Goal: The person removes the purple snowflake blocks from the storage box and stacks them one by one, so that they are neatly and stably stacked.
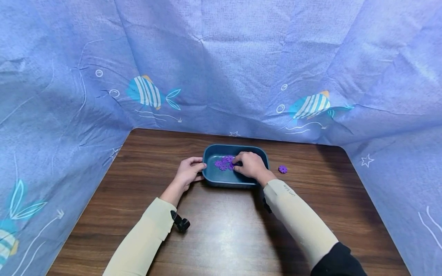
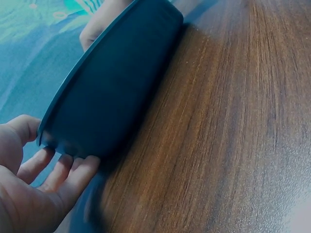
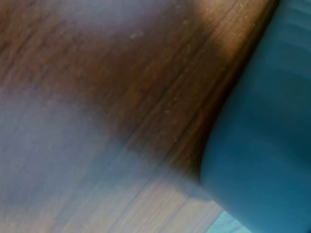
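A dark teal rectangular tub point(image 1: 221, 182) stands on the table with a cluster of purple flower-shaped plastic pieces point(image 1: 221, 165) on its floor. My left hand point(image 1: 188, 172) grips the tub's left end; in the left wrist view the thumb is at the rim and the fingertips point(image 2: 90, 162) press the outer wall. Inside the tub, my right hand point(image 1: 251, 165) has its thumb and index finger around a purple piece at the right of the cluster. The right wrist view shows only the tub's outer wall point(image 3: 262, 145) and blurred table, not the fingers.
One purple flower-shaped piece point(image 1: 282, 169) lies on the table right of the tub. The brown wood-grain table point(image 1: 214, 230) runs back to a blue fish-print cloth point(image 1: 228, 76), which also hangs at both sides.
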